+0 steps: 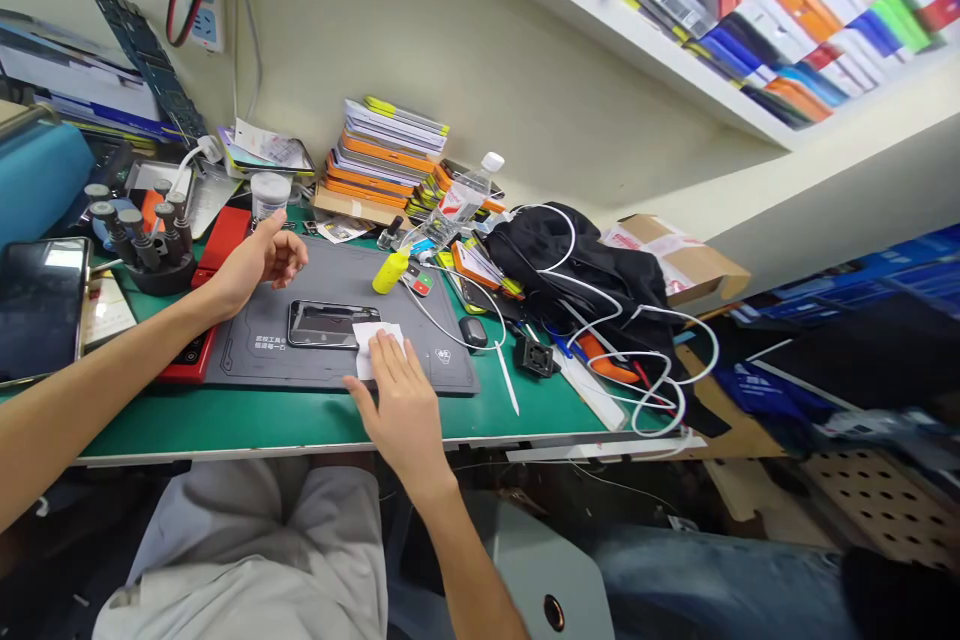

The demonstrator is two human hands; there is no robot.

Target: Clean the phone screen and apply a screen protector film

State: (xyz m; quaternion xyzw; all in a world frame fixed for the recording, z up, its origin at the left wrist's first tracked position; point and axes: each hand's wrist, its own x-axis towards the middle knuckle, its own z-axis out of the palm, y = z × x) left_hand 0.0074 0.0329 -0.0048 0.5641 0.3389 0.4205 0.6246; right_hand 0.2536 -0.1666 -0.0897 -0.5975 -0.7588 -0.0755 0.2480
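Right hand lies flat, fingers together, pressing a small white square wipe at the right end of the black glossy phone, which rests face-up mid grey rubber work mat. Left hand hovers loosely curled and empty above the mat's upper-left corner, near the red flat device and the dark round screwdriver stand. Wiping looks barely begun: most glass uncovered, yellow squeeze bottle lying just beyond.

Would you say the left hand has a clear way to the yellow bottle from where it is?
Probably yes: the left hand hovers over the grey mat, and only bare mat lies between it and the yellow bottle.
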